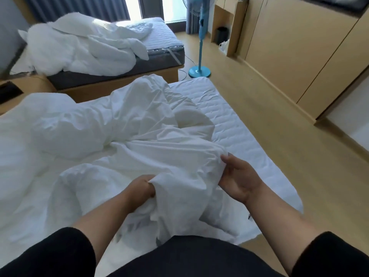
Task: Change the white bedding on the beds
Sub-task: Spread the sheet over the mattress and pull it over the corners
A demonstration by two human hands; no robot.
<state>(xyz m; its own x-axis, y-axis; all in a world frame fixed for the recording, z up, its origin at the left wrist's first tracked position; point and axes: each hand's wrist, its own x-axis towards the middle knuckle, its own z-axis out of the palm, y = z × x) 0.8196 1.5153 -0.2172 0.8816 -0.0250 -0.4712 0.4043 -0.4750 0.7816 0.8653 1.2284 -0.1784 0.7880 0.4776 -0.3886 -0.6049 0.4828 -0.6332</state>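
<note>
Black sleeves frame the near edge, and just beyond them both hands work the crumpled white cotton duvet cover heaped across the near bed's quilted white mattress. The left hand is fisted round a gathered fold; the right hand pinches an edge of the same cloth between thumb and fingertips, palm turned up. It looks light, limp and easily snagged on itself, so taking it by a hem or corner should serve better than grabbing mid-sheet; whether the padded filling is still inside I cannot be sure from here. On the far left bed another white bundle waits, with a blue pedestal fan standing on the floor to its right.
</note>
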